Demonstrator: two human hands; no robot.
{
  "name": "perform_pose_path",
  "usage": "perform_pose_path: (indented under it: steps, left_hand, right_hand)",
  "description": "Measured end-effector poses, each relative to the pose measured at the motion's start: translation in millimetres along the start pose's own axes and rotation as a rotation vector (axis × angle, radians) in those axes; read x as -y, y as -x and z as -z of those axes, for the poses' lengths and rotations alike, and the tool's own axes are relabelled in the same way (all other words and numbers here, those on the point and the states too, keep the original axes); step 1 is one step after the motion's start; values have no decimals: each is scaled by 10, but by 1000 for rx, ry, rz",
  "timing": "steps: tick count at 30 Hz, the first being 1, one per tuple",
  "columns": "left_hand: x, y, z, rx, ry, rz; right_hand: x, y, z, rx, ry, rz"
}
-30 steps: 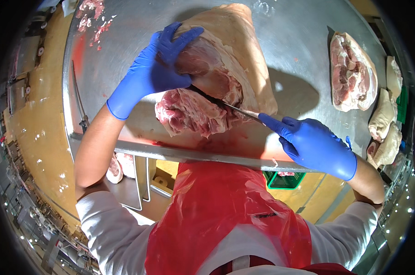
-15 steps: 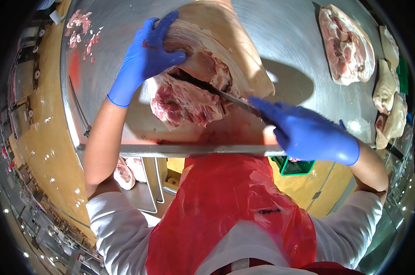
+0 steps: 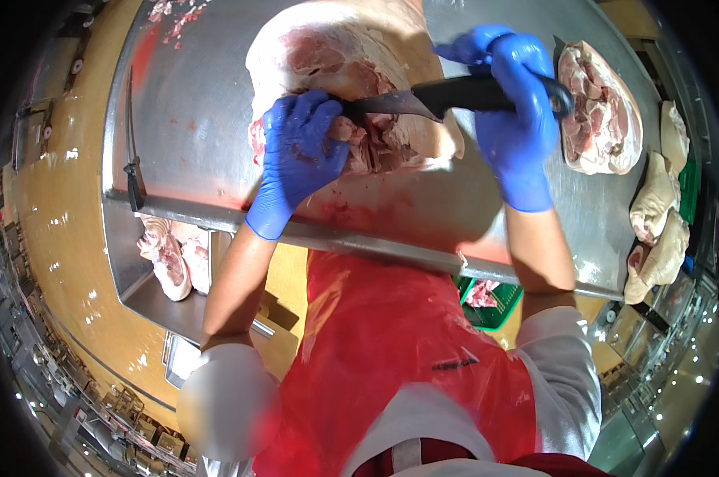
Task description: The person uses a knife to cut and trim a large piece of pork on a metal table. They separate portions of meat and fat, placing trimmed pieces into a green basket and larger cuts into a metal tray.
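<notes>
A large skin-on pork leg [image 3: 399, 48] lies on the steel table [image 3: 208, 71], cut open on its near side. My gloved left hand [image 3: 300, 151] presses at the left of the cut, its fingers curled around a loosened flap of meat [image 3: 379, 147]. My gloved right hand [image 3: 522, 111] is closed around the black handle of a knife [image 3: 478, 93]. The blade points left, and its front part disappears into the meat close to my left fingertips.
A cut slab of pork [image 3: 602, 107] lies to the right, with several pale pork pieces [image 3: 653, 195] along the right edge. A sharpening steel [image 3: 133, 171] rests at the left. Below are a tray with meat [image 3: 168, 262] and a green crate [image 3: 498, 314]. Scraps [image 3: 180, 17] lie far left.
My left hand has moved from the top of the leg down onto the near flap. My right hand has risen and turned with the knife, its handle now higher.
</notes>
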State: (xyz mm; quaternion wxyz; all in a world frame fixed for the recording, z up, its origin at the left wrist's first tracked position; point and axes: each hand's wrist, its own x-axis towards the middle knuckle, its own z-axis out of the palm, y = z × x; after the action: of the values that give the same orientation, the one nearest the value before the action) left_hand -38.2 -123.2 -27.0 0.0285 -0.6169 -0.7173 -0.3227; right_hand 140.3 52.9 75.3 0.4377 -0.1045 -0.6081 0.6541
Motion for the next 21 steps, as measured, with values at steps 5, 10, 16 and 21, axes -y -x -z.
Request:
perform_pose_path:
  steps: [5,10,16,21]
  left_hand:
    - [18,88,-36,-5,-11,-25]
    - [-7,296,-166,-84,31,3]
    - [-49,342,-48,-63,35,9]
    - [-31,265,-23,-33,-10,-51]
  right_hand:
    - [-72,-295,-391,85,-327,-210]
    - [16,-188,-249,269,-260,-245]
    - [404,206,-28,255,-323,-17]
    - [580,420,66,244,-349,24]
